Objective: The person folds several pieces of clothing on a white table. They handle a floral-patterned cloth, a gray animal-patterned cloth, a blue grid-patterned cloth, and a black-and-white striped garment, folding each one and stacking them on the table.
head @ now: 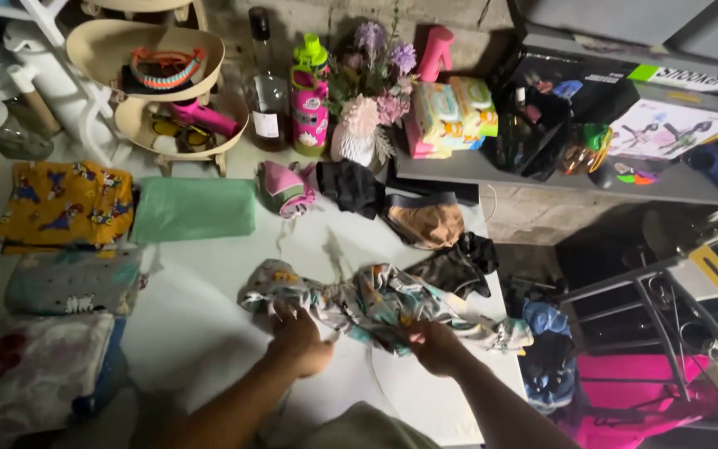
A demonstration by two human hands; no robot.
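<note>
A crumpled patterned garment [376,301], pale with coloured prints, lies on the white table [201,316] in front of me. My left hand [299,339] grips its left part near the front edge. My right hand [432,344] holds its lower right part. Both hands have their fingers closed into the cloth.
Folded clothes lie at the left: a yellow printed piece [64,205], a green one [194,208], a grey one [72,283]. Pink [286,189], black [351,186], tan [427,223] and dark [459,264] garments lie behind. A wooden tiered stand [159,75], bottles, flowers [371,91] and boxes fill the back.
</note>
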